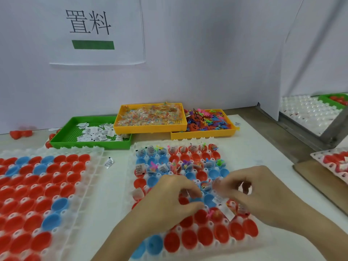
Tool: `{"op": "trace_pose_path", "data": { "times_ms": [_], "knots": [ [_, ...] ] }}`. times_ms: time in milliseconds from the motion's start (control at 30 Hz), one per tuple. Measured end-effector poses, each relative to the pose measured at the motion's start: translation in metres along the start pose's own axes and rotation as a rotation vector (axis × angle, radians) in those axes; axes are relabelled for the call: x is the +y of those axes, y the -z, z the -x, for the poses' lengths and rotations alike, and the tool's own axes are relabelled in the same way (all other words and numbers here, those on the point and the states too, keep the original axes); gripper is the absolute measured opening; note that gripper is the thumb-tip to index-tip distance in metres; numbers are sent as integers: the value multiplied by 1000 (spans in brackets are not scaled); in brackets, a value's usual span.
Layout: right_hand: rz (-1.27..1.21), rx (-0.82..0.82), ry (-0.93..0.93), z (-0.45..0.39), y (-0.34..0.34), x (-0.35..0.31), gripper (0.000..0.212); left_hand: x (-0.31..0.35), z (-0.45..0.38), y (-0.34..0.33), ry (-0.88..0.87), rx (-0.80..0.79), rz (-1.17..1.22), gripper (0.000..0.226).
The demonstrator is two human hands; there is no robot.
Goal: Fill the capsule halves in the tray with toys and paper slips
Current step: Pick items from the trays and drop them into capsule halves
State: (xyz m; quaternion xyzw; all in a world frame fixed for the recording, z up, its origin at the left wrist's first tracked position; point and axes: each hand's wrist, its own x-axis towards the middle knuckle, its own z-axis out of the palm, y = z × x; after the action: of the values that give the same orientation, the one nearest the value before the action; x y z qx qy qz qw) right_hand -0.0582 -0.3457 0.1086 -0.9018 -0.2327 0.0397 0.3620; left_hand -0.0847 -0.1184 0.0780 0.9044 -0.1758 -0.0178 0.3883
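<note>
A white table (116, 187) was spread across the view, backed by a white wall with a paper sign (94, 31) pinned up. Two white trays were laid on it: the left tray (94, 166), packed with bare red and blue capsule halves, and the working tray (131, 166) in the middle, where the far rows were already loaded with toys and paper slips (139, 169) while the near red halves (205, 236) were seen bare. Behind, a green bin (62, 136) of slips was set beside a yellow bin (150, 129) of bagged toys, stacked partly on a second yellow bin (203, 134) of loose coloured figures. One stray slip (109, 162) was left lying between the trays. Over the middle of the working tray, the left hand (169, 200) was held with fingers curled down onto the capsules; what it gripped could not be told. The right hand (250, 193) was blurred, its fingers bent over a slip (228, 213), grip unclear.
</note>
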Motion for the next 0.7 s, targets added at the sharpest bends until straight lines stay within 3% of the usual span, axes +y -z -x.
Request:
{"op": "trace_pose_path", "data": {
  "times_ms": [167, 400, 700],
  "knots": [
    [67, -54, 81, 4, -8, 2, 22, 6, -2, -9, -1, -112, -152, 31],
    [143, -142, 125, 7, -8, 7, 14, 8, -4, -15, -16, -98, -233, 15],
    [282, -146, 154, 10, -18, 12, 4, 5, -7, -20, -28, -87, -199, 12]
  ]
}}
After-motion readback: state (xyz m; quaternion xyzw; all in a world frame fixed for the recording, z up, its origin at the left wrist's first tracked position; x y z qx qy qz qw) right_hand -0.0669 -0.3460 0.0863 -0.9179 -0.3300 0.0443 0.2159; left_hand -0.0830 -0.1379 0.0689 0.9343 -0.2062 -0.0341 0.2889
